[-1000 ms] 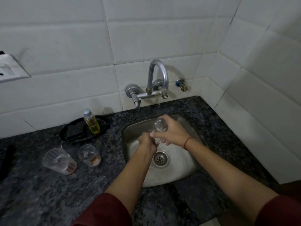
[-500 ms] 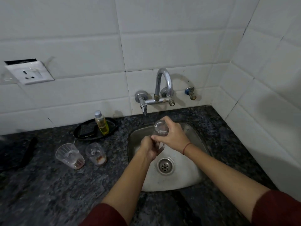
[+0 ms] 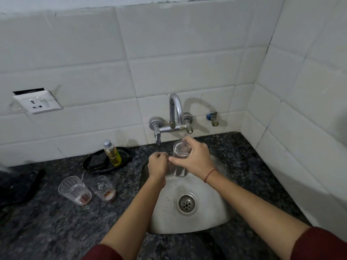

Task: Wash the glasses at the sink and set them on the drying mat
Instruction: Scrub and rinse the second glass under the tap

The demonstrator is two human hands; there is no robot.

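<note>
My right hand (image 3: 194, 158) grips a clear glass (image 3: 180, 150) held upside down over the steel sink (image 3: 212, 218), just below the tap (image 3: 175, 111). My left hand (image 3: 157, 165) is curled in a fist against the glass's left side; whether it holds anything I cannot tell. Two dirty glasses stand on the dark counter left of the sink: one larger glass (image 3: 74, 190) and a smaller glass (image 3: 103, 187), both with reddish residue at the bottom. No drying mat is visible.
A small bottle of yellow liquid (image 3: 112, 153) stands on a black dish (image 3: 93, 163) behind the dirty glasses. A dark object (image 3: 18, 184) lies at the far left. A wall socket (image 3: 37, 101) and tiled walls enclose the corner; the drain (image 3: 186, 203) is uncovered.
The view has tilted up and shifted, so the sink sits lower in frame. Both hands stay together on the glass under the tap, raised slightly.
</note>
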